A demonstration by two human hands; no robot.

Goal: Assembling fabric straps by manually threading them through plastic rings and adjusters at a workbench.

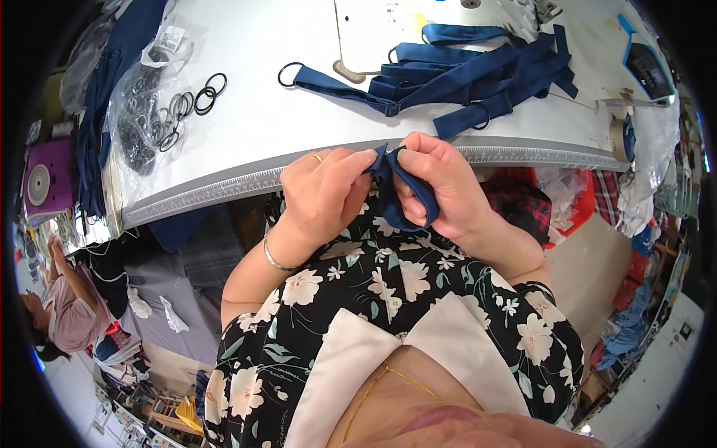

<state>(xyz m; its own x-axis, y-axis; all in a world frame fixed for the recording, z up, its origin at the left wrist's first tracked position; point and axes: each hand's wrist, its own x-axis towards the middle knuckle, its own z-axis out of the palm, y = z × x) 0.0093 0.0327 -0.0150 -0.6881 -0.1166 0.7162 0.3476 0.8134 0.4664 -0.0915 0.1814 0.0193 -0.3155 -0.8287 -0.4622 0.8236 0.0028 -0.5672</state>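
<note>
Over the table's near edge, a navy fabric strap (388, 196) is stretched between my hands. My left hand (323, 187) pinches one end between thumb and fingers. The rest of the strap loops round the fingers of my right hand (447, 179), whose thumb presses on its upper edge. Beyond my hands lies a pile of navy straps (441, 81), some with black rings at their ends. One strap reaches left to a black ring (289, 74). To the left, a few loose black rings (210, 94) lie by a clear plastic bag (136, 123) of rings.
A metal ruler (216, 192) runs along the front edge of the white table (246, 45). At the far right are a blue-framed dark panel (647, 69) and a thread spool (621, 140). More navy fabric (101, 112) hangs at left. A red bin (581, 205) stands below; another person (75, 306) works at far left.
</note>
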